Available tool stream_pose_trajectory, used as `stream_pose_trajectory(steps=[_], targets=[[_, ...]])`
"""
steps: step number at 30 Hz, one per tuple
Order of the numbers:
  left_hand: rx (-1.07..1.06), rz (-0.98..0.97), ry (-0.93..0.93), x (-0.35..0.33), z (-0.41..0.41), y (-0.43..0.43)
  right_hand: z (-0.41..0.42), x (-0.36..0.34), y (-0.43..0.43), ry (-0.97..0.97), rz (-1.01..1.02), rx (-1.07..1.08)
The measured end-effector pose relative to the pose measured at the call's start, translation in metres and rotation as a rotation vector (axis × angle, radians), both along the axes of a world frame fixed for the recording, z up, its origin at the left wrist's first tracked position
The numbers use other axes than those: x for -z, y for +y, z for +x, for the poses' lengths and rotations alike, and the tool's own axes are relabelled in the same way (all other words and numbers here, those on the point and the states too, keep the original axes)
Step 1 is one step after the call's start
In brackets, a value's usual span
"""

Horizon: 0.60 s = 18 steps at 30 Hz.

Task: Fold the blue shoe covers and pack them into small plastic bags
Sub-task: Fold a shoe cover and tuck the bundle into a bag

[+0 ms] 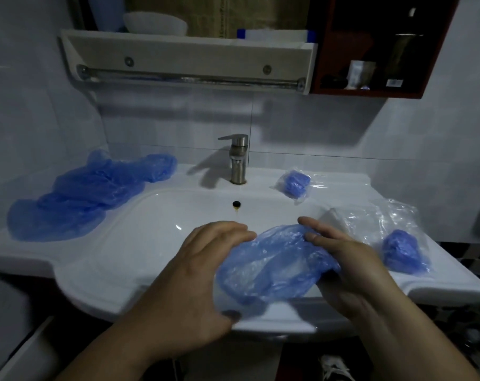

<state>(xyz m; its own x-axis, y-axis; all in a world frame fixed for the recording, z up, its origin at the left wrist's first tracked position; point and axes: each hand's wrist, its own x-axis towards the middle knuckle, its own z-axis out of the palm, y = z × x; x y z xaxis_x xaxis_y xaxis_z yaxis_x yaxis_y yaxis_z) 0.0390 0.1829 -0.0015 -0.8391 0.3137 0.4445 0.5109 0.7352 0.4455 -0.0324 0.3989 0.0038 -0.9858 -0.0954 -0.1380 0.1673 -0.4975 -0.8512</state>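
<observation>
— Far left of the tap?
— A heap of loose shoe covers, lying on the sink. Likely kept there as the pile not folded yet.
— Below the tap, a bit left?
— The left hand, palm down, fingers straight and close together, pressed flat on the left end of one shoe cover. Probably to stop it sliding.
— And that shoe cover?
— Right below the tap, over the near rim of the sink, puffy, between both hands. Not folded small yet, by the look of it.
— Below the tap, a bit right?
— The right hand, coming in from the side, thumb and fingers pinched on the right end. Maybe ready to bring that end over.
— Just right of the tap?
— A small packed bag with blue inside. Set apart as done, most likely.
— Farther right of the tap?
— A crinkly heap of clear plastic bags, and touching it, a folded blue bundle. Bagged or not, hard to tell. Close to the right hand for easy grabbing, probably.
</observation>
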Motion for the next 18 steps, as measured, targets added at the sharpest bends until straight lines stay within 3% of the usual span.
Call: stream_pose_trajectory(steps=[3, 5, 7, 10, 14, 16, 18], targets=[[-0.007, -0.007, 0.091, 0.009, -0.005, -0.001, 0.002, -0.004, 0.001, -0.049, -0.160, -0.069], [-0.006, 0.060, 0.195, 0.011, -0.008, -0.001, 0.006, -0.006, 0.001, -0.043, -0.142, -0.115], [0.017, 0.140, 0.216, 0.011, -0.013, -0.002, 0.010, -0.007, -0.001, -0.007, 0.038, -0.156], [0.121, 0.072, 0.113, 0.014, -0.023, -0.012, 0.017, -0.007, 0.002, 0.087, 0.449, -0.190], [0.145, -0.054, -0.070, 0.029, -0.025, -0.020, 0.018, -0.003, 0.021, 0.410, 1.084, -0.082], [0.099, -0.086, -0.124, 0.032, -0.022, -0.020, 0.022, -0.006, 0.026, 0.616, 1.219, -0.122], [0.081, -0.118, -0.177, 0.034, -0.016, -0.025, 0.026, -0.007, 0.027, 0.752, 1.181, -0.301]])
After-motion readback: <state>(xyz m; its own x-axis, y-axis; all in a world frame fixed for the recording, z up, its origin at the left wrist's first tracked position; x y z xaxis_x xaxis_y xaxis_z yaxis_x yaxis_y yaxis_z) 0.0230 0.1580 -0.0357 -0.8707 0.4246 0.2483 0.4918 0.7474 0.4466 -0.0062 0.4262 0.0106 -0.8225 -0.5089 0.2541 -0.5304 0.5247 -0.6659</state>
